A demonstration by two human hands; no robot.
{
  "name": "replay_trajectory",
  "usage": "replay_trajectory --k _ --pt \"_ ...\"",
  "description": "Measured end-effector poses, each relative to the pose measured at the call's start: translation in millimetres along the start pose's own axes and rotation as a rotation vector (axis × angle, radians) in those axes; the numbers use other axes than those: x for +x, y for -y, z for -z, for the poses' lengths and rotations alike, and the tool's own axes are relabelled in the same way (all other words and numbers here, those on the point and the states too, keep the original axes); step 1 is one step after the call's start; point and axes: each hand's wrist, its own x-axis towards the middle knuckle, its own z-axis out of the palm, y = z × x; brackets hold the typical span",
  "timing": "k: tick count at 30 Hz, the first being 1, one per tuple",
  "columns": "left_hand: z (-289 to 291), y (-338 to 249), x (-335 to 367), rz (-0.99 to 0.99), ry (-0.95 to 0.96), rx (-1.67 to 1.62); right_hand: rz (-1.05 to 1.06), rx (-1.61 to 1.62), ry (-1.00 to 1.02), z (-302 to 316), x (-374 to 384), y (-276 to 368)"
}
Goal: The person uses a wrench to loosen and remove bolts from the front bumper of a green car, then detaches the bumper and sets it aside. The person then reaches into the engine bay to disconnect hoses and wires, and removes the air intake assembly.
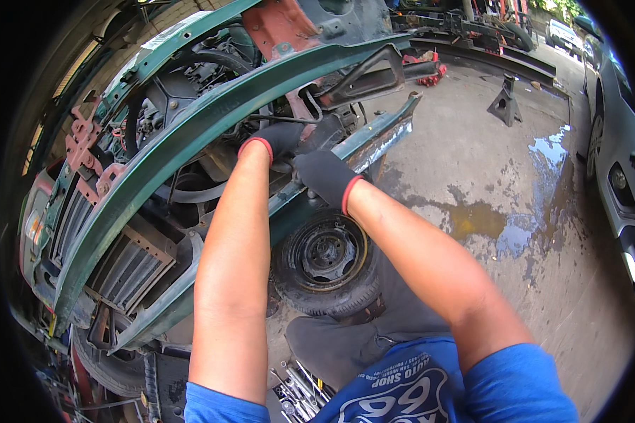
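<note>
A dark work glove with a red cuff covers my left hand (281, 139), which reaches in between the green upper beam (190, 116) and the lower green rail (379, 136) of a stripped car front. Its fingers merge with dark metal parts and are hidden. Close beside it, my right hand (324, 178), gloved the same way, rests at the lower rail with its fingers curled closed. What those fingers grip, if anything, does not show. A dark metal bracket (326, 132) sits just beyond both hands.
Below the rail lies a wheel with tyre (324, 257), in front of my knees. Several wrenches (303, 395) lie at the bottom. A jack stand (506, 102) stands on the concrete floor at far right, near a wet patch (518, 225). A car (614, 155) is parked along the right.
</note>
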Motion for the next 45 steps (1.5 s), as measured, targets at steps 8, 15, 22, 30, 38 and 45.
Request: replay_trajectory --k 8,15,22,30,38,45 --pt "-5 -14 -25 0.032 -0.028 -0.005 0.231 -0.620 -0.492 7 -17 2" --pt "-4 -11 -21 0.058 0.051 -0.097 -0.447 0.787 0.124 26 -14 6" --pt "-7 -8 -21 0.003 -0.069 0.045 -0.008 -0.451 -0.183 29 -6 19" --pt "-7 -11 -22 -0.009 -0.118 0.084 0.198 -0.486 -0.346 22 -21 16" --pt "-7 -12 -28 0.019 -0.103 0.043 -0.296 0.144 0.070 24 0 6" --pt "-5 -8 -23 -0.003 -0.090 -0.027 0.334 -0.648 -0.377 10 -15 9"
